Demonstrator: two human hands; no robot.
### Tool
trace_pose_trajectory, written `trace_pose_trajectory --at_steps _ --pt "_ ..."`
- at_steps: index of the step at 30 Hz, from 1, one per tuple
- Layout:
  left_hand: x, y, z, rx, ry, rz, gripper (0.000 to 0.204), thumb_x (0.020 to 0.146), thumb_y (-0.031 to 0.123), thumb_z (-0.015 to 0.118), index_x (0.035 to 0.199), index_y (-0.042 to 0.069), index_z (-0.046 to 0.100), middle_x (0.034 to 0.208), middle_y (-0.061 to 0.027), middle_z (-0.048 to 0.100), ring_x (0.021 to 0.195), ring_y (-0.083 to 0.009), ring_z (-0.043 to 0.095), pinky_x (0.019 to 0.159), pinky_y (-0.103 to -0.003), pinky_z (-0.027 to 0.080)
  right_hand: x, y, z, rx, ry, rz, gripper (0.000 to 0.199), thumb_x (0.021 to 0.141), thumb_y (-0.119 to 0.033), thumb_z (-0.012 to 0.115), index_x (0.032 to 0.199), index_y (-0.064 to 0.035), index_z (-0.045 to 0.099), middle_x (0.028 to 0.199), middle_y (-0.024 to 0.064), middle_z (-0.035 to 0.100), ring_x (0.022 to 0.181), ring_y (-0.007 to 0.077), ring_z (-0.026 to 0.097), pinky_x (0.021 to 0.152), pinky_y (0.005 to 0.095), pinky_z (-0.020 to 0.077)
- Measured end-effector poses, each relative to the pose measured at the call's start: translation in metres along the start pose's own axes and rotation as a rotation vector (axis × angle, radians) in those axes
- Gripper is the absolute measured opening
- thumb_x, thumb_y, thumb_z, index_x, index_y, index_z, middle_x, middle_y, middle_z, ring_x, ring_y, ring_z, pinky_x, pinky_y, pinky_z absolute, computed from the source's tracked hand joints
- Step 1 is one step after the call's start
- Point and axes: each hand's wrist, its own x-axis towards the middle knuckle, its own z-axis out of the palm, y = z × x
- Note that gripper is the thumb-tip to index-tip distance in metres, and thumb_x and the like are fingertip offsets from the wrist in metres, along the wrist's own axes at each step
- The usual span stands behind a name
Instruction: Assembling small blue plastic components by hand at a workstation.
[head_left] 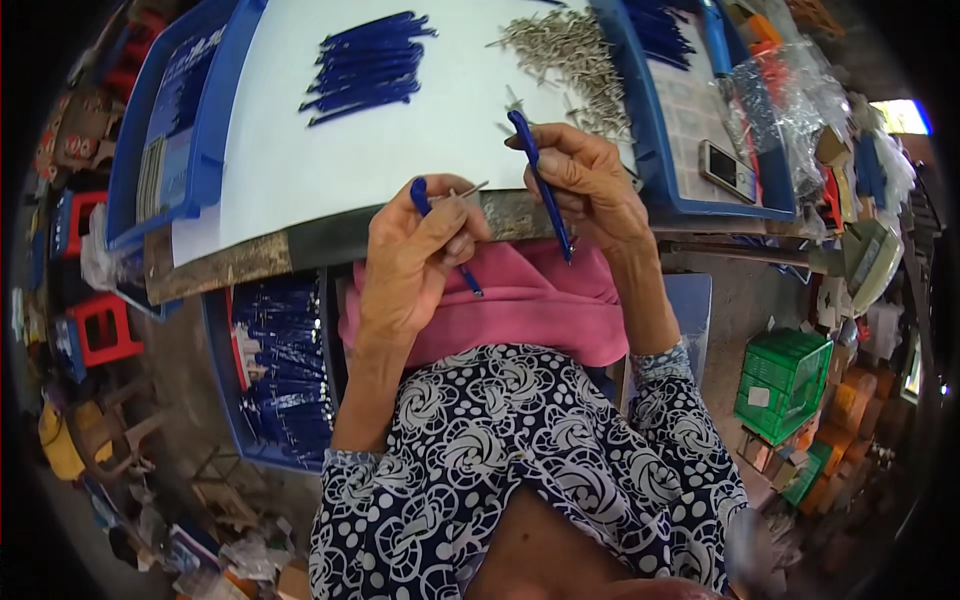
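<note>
Two hands' fingers grip pens: left hand (410,265) half hides one blue pen (445,235), right hand (590,185) another (540,180).

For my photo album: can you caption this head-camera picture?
Left hand and right hand each hold a blue pen barrel above a white board.

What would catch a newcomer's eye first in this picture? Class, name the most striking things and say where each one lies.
At the centre, the left hand and right hand each grip a blue pen barrel above a pink cloth on the lap. Behind them on the white board lie a pile of blue pen barrels and a heap of thin metal refills.
</note>
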Motion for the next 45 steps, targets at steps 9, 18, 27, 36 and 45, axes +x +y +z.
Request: trace_pose_trajectory --at_steps 9,18,27,36,45 --pt "0.002 -0.012 -0.009 0.112 0.029 0.075 0.026 0.089 0.009 0.052 0.109 -0.007 0.054 0.072 -0.0105 0.059 0.056 -0.0064 0.044 0.050 -0.018 0.032 0.000 0.044 0.011 0.401 -0.083 0.140 0.038 0.089 -0.013 0.052 0.119 0.0086 0.043 0.070 0.0037 0.049 0.046 -0.0009 0.027 0.042 0.0099 0.0220" --pt "0.002 -0.017 -0.013 0.164 0.028 0.125 0.026 0.090 0.009 0.050 0.110 -0.008 0.053 0.075 -0.0114 0.061 0.057 -0.0069 0.047 0.049 -0.018 0.034 0.000 0.056 0.020 0.509 -0.024 0.211 0.038 0.089 -0.013 0.050 0.117 0.0120 0.042 0.064 -0.0002 0.041 0.047 0.0010 0.028 0.041 0.0129 0.0234" --pt "0.001 -0.017 -0.014 0.243 0.044 0.152 0.027 0.089 0.009 0.052 0.109 -0.009 0.054 0.074 -0.0112 0.061 0.056 -0.0071 0.048 0.048 -0.017 0.034 0.004 0.072 0.016 0.696 -0.155 0.236 0.037 0.090 -0.017 0.049 0.114 0.0106 0.042 0.063 0.0018 0.041 0.050 0.0053 0.033 0.038 0.0132 0.0237" --pt "-0.001 -0.016 -0.017 0.283 0.071 0.164 0.026 0.089 0.008 0.051 0.108 -0.008 0.054 0.073 -0.0113 0.061 0.055 -0.0076 0.048 0.047 -0.017 0.034 0.004 0.072 0.021 0.661 -0.157 0.239 0.039 0.090 -0.019 0.051 0.118 0.0077 0.044 0.066 0.0004 0.047 0.046 -0.0005 0.030 0.040 0.0120 0.0235" --pt "-0.003 -0.018 -0.018 0.309 0.114 0.157 0.024 0.089 0.011 0.052 0.102 -0.008 0.056 0.071 -0.0101 0.062 0.053 -0.0057 0.047 0.045 -0.016 0.035 -0.004 0.066 0.033 0.376 0.040 0.133 0.034 0.089 -0.013 0.054 0.115 0.0082 0.049 0.064 -0.0037 0.047 0.048 -0.0007 0.027 0.042 0.0128 0.0227"
